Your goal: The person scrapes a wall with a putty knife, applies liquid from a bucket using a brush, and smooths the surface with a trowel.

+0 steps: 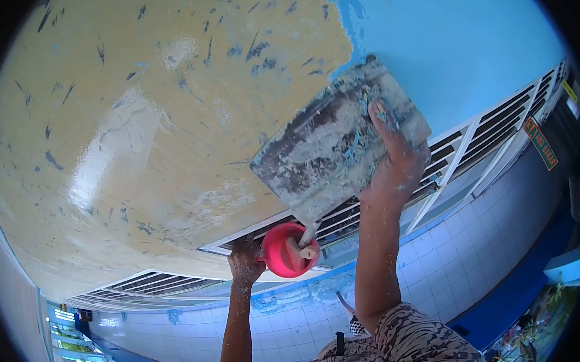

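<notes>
My right hand (pixel 399 167) is closed on a flat rectangular board (pixel 335 141) caked with whitish and blue residue. Its thumb lies over the board's face. In this view the board overlaps the border between beige wall (pixel 195 104) and blue wall (pixel 454 52). Lower down, my left hand (pixel 246 265) grips a pink plastic dipper (pixel 278 262) at its handle side. A whitish stick-like piece (pixel 309 233) shows between the board's lower corner and the dipper's mouth. Some pale material sits inside the dipper. Splatter specks both forearms.
Dark scrape marks and glossy patches cover the beige surface. Louvred window slats (pixel 482 135) run along the wall, with white tiles (pixel 429 280) beyond them. A green sign (pixel 541 143) is mounted at the right. Plants (pixel 551 319) stand at the lower right.
</notes>
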Demonstrator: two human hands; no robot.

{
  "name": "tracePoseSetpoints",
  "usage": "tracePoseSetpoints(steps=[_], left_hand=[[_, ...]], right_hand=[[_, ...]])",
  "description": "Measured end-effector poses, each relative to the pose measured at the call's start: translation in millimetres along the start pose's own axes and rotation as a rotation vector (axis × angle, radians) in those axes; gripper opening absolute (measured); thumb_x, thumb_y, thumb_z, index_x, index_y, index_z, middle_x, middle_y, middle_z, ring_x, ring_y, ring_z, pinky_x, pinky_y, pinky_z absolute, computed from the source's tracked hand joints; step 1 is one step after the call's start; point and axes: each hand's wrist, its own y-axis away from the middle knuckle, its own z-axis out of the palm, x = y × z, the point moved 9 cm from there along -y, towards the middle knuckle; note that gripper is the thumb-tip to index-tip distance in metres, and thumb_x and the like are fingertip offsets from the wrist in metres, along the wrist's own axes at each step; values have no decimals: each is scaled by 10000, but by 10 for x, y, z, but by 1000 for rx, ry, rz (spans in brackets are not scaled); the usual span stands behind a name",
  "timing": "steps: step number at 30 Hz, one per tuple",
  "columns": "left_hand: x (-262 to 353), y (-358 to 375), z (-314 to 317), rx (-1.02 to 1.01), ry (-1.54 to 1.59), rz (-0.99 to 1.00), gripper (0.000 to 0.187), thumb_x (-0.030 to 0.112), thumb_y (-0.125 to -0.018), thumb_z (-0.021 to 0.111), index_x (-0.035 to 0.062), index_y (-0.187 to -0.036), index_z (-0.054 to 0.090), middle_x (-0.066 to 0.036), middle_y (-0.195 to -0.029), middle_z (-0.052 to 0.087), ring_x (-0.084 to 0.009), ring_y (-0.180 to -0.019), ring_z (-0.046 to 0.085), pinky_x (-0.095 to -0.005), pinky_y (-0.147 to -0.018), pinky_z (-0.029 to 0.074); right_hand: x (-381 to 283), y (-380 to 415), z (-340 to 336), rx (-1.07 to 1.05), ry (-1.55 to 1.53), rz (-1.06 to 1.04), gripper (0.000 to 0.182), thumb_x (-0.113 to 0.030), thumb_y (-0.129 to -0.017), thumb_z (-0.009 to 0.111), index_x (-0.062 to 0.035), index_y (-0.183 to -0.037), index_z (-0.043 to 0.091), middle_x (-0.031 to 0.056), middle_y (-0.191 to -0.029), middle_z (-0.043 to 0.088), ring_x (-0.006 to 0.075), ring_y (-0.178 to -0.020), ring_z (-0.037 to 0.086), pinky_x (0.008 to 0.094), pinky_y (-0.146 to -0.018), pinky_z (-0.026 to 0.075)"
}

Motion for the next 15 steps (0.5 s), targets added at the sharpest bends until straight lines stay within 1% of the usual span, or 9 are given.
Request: tracePoseSetpoints(steps=[1, 2, 6, 8, 9, 11, 12, 14, 15], left_hand=[[-27, 5, 34, -14, 0, -21, 161, 145, -650, 728, 59, -745, 631, -238, -1268, 656, -402, -1048, 668, -468, -778, 577], [-42, 23, 35, -28, -1, -38, 177, 162, -668, 751, 60, -717, 615, -238, -1311, 636, -407, -1106, 657, -470, -783, 578], [70, -55, -73, 19, -29, 5, 167, 150, -666, 744, 52, -724, 621, -235, -1320, 631, -401, -1139, 645, -468, -787, 579], [53, -35, -61, 11, -9, 8, 168, 150, -666, 735, 43, -723, 618, -233, -1331, 624, -401, -1171, 630, -469, -782, 579], [56, -27, -51, 9, -9, 5, 168, 150, -666, 735, 43, -723, 618, -233, -1331, 624, -401, -1171, 630, -469, -782, 579], [31, -28, -29, -24, -3, -26, 165, 150, -668, 724, 42, -717, 609, -232, -1338, 620, -399, -1175, 629, -464, -785, 580], [45, -26, -38, -24, -5, -26, 165, 150, -668, 724, 42, -717, 609, -232, -1338, 620, -399, -1175, 629, -464, -785, 580], [77, -40, -84, 4, -1, -17, 182, 76, -610, 679, 57, -789, 650, -225, -1324, 632, -398, -1128, 647, -465, -835, 576], [72, -56, -92, 7, 0, -15, 182, 76, -610, 679, 57, -789, 650, -225, -1324, 632, -398, -1128, 647, -465, -835, 576]], right_hand=[[123, -17, 23, 51, -356, 327, 294, -85, -833, 739, 31, -1095, 671, 123, -1136, 678, 207, -994, 689, 378, -877, 577], [198, 44, -38, 50, -355, 333, 294, -85, -833, 739, 31, -1095, 671, 123, -1136, 678, 207, -994, 689, 378, -877, 577], [371, 441, -364, 29, -430, 293, 276, -61, -854, 715, 32, -1109, 664, 115, -1130, 673, 223, -983, 688, 377, -875, 574], [836, 817, -343, 66, -513, 555, 236, -78, -878, 714, 18, -1093, 693, 131, -1164, 650, 229, -1019, 674, 378, -876, 573], [968, 937, -317, 64, -512, 557, 236, -78, -878, 714, 18, -1093, 693, 131, -1164, 650, 229, -1019, 674, 378, -876, 573], [831, 979, -254, -59, -218, 241, 196, -109, -899, 714, 5, -1057, 727, 143, -1259, 559, 231, -1091, 642, 390, -878, 574], [832, 988, -226, -59, -219, 242, 196, -109, -899, 714, 5, -1057, 727, 143, -1259, 559, 231, -1091, 642, 390, -878, 574], [1039, 1054, -158, 66, -447, 511, 180, -134, -903, 719, 0, -1020, 750, 134, -1322, 454, 229, -1129, 614, 402, -879, 575], [1097, 1060, -159, 66, -448, 507, 180, -134, -903, 719, 0, -1020, 750, 134, -1322, 454, 229, -1129, 614, 402, -879, 575]])
